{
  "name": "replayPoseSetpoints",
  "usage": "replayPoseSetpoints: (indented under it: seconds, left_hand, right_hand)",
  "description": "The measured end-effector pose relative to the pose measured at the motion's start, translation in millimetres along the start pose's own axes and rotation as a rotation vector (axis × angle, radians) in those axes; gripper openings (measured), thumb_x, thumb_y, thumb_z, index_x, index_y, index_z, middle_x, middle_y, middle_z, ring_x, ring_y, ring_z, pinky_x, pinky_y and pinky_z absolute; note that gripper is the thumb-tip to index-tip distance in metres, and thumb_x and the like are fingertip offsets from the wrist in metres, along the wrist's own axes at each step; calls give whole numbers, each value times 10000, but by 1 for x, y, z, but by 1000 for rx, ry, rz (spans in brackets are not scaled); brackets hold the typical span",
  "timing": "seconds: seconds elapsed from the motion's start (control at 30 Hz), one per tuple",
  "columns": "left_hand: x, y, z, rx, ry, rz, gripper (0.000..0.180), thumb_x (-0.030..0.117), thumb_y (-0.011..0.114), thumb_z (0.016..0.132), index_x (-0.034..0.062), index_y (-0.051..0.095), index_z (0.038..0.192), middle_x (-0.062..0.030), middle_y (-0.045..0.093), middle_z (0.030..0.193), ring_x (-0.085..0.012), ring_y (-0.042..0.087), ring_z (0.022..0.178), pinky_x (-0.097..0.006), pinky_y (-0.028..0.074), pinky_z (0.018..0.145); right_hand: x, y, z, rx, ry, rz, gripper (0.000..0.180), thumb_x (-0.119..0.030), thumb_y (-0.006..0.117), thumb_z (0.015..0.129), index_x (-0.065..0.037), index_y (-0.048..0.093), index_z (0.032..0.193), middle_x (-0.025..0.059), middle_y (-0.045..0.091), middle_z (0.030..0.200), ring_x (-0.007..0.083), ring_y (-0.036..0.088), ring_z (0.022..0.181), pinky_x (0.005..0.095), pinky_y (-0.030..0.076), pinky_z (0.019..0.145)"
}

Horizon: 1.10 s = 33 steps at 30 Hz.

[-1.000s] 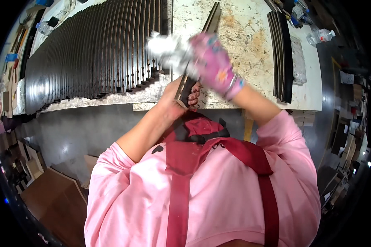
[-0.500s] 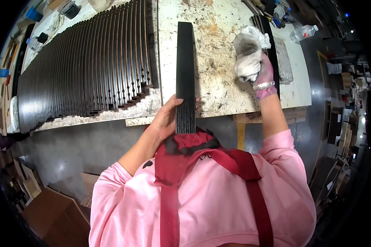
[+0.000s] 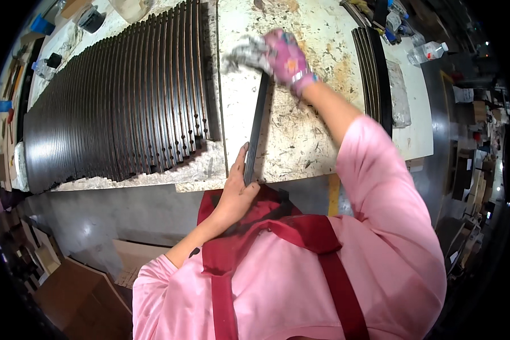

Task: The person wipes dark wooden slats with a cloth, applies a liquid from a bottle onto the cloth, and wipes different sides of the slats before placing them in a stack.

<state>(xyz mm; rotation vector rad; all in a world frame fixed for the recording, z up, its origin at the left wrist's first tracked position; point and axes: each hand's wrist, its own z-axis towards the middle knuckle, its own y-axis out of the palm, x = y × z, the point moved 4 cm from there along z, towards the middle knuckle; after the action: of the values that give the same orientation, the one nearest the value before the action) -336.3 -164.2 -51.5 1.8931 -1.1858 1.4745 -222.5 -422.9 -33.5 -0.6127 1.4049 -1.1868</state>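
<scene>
A long black board (image 3: pixel 258 122) stands on its narrow edge on the worktable, tilted a little, its near end toward me. My bare left hand (image 3: pixel 238 195) grips that near end, with fingers along its left side and the thumb at the right. At the far end is my right hand (image 3: pixel 288 58), in a pink-purple patterned glove. It holds a crumpled, stained white rag (image 3: pixel 247 54) against the board's far end, which glove and rag hide. The rag is smeared by motion.
Rows of dark slats (image 3: pixel 119 96) stand packed together on the left of the paint-stained worktable (image 3: pixel 311 130). Several dark strips (image 3: pixel 373 79) lie at the right, beside a wrapped flat bundle (image 3: pixel 398 93). A clear bottle (image 3: pixel 428 52) lies beyond. Cardboard (image 3: pixel 76 294) stands on the floor lower left.
The board has turned from its wide face onto its narrow edge. My right hand has swung left with the rag, from the strips to the board's far end. My left hand has shifted slightly nearer me.
</scene>
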Motion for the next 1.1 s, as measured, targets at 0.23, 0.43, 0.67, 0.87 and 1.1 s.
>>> replayPoseSetpoints:
  seconds: [0.23, 0.43, 0.67, 0.87, 1.1]
  left_hand:
    - [-3, -5, 0, -28, -259, -359, 700, 302, 469, 938, 60, 75, 1464, -121, 465, 1136, -187, 472, 952, -285, 390, 859]
    - [-57, -1, -14, -40, -518, -907, 589, 546, 297, 951, 64, 524, 1202, -36, 612, 864, -120, 568, 756, -249, 471, 666]
    - [-5, -3, 18, -69, -445, -1158, 445, 443, 394, 958, 41, 550, 1067, -75, 609, 893, -151, 576, 715, -276, 498, 618]
    - [-40, 7, 44, -46, -406, -1315, 427, 429, 457, 937, 25, 546, 1044, -108, 625, 922, -239, 618, 787, -397, 536, 751]
    - [-4, -19, 110, 75, -200, -1121, 535, 511, 494, 901, 52, 465, 1173, -61, 605, 869, -177, 594, 686, -301, 508, 641]
  right_hand:
    - [-30, 10, -27, -7, -91, -167, 261, -179, 550, 852, -46, 531, 1076, 127, 532, 1023, 281, 544, 896, 367, 514, 721]
    - [-83, 10, -119, -176, -581, 7, 414, -194, 583, 815, -80, 539, 1211, 143, 515, 1241, 323, 471, 1177, 402, 400, 985]
    - [-40, 0, -47, 66, -244, 69, 227, -121, 584, 776, -91, 584, 1001, 125, 517, 1075, 315, 520, 978, 401, 465, 812]
    - [-120, -26, -176, -173, -569, 378, 506, -114, 582, 713, -21, 495, 1203, 184, 501, 1122, 363, 465, 1044, 432, 455, 827]
    - [-16, -47, -177, -157, 552, 1203, 152, -103, 547, 856, -16, 603, 968, 29, 613, 868, 109, 575, 794, 263, 485, 708]
